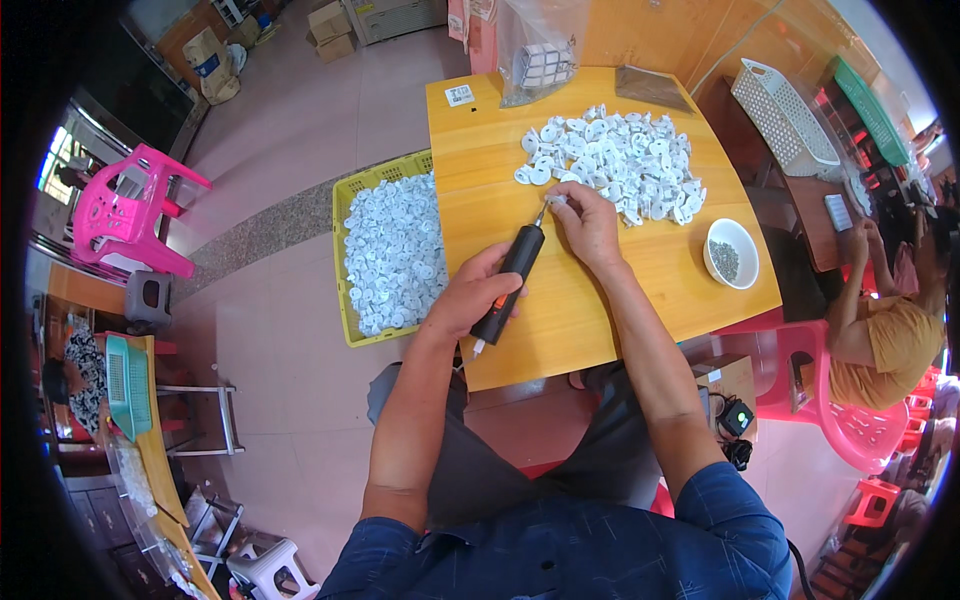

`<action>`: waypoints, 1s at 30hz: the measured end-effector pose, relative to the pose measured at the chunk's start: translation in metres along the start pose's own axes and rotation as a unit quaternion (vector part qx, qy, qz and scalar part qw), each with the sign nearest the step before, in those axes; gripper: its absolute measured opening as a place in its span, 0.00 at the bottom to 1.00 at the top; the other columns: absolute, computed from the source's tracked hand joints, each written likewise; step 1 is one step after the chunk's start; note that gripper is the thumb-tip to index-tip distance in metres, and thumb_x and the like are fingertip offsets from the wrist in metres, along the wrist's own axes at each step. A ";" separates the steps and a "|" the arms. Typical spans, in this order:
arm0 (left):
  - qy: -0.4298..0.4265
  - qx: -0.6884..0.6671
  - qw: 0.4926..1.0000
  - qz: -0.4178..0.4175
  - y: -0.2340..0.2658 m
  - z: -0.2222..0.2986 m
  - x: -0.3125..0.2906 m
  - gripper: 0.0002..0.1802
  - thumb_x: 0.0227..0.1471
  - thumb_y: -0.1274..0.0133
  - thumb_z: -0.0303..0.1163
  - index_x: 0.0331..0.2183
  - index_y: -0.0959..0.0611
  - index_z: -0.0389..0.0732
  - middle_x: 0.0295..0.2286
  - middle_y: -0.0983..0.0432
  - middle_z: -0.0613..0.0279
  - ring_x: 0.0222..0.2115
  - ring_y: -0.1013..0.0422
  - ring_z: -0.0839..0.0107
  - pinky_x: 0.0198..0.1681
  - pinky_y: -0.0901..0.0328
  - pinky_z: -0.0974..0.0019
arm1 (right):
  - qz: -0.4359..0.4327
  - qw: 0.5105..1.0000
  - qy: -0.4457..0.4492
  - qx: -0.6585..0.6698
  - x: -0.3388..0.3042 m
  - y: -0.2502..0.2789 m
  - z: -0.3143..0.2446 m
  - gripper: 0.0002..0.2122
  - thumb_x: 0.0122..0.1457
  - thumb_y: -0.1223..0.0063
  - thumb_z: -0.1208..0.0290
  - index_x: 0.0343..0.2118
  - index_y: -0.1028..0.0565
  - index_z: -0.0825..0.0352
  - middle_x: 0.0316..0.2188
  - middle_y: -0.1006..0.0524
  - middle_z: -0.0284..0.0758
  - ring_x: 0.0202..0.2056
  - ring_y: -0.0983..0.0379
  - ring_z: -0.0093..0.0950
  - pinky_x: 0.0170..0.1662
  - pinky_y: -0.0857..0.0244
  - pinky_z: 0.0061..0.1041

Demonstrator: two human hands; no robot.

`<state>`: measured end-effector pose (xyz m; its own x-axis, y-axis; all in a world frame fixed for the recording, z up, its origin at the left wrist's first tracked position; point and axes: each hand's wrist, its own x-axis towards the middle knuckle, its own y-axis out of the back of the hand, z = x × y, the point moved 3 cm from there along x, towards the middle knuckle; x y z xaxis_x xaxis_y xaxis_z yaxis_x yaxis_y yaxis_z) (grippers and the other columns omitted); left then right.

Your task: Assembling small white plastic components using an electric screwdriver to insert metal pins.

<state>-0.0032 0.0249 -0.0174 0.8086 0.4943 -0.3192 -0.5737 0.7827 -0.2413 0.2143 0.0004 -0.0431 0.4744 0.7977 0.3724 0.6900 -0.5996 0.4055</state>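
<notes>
My left hand is wrapped round a black electric screwdriver, which tilts with its bit pointing away from me. At the bit's tip, my right hand pinches a small white plastic part. The bit reaches this part, though its exact contact is too small to tell. Just beyond my right hand, a heap of similar white plastic parts is spread over the wooden table. Small metal screws lie in a white bowl at the table's right.
A yellow basket full of white parts stands left of the table. Along the far edge are a clear plastic bag and a flat brown packet. Another person sits at the right, near a pink chair.
</notes>
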 end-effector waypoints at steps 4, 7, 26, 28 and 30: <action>-0.003 -0.003 1.000 0.002 0.000 0.001 -0.002 0.33 0.55 0.48 0.30 0.61 0.35 0.38 0.31 0.23 0.59 0.22 0.27 0.74 0.26 0.30 0.70 | 0.003 1.000 -0.007 0.011 0.000 0.001 -0.003 0.06 0.56 0.40 0.79 0.37 0.21 0.66 0.27 0.22 0.33 0.28 0.27 0.21 0.34 0.32 0.21; -0.002 -0.002 1.000 0.001 -0.001 0.002 -0.003 0.33 0.55 0.48 0.30 0.61 0.34 0.38 0.31 0.23 0.59 0.23 0.28 0.74 0.26 0.30 0.70 | 0.006 1.000 -0.011 0.026 -0.002 0.003 -0.006 0.08 0.54 0.40 0.79 0.37 0.20 0.65 0.27 0.22 0.37 0.27 0.25 0.26 0.33 0.31 0.23; -0.024 0.014 1.000 -0.005 -0.005 0.007 -0.006 0.33 0.54 0.48 0.29 0.61 0.34 0.39 0.31 0.23 0.58 0.23 0.27 0.75 0.28 0.30 0.72 | 0.011 0.999 -0.008 0.051 -0.004 0.013 -0.012 0.07 0.55 0.40 0.79 0.37 0.21 0.66 0.27 0.22 0.34 0.26 0.27 0.20 0.32 0.32 0.21; -0.022 0.014 1.000 -0.009 -0.006 0.007 -0.004 0.33 0.54 0.48 0.29 0.61 0.35 0.39 0.31 0.23 0.58 0.23 0.27 0.75 0.28 0.30 0.72 | 0.005 0.999 -0.016 0.047 -0.004 0.015 -0.012 0.06 0.57 0.41 0.80 0.37 0.22 0.67 0.27 0.23 0.29 0.27 0.29 0.17 0.33 0.33 0.18; -0.013 0.010 1.000 -0.001 -0.006 0.006 -0.004 0.33 0.54 0.48 0.29 0.61 0.34 0.39 0.31 0.23 0.58 0.23 0.27 0.74 0.28 0.30 0.72 | -0.002 0.999 -0.021 0.044 -0.005 0.015 -0.013 0.05 0.58 0.43 0.80 0.37 0.22 0.67 0.27 0.24 0.25 0.29 0.31 0.13 0.34 0.34 0.16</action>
<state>-0.0026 0.0207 -0.0092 0.8136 0.5018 -0.2936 -0.5688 0.7915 -0.2236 0.2157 -0.0137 -0.0282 0.4937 0.8028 0.3344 0.7363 -0.5905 0.3304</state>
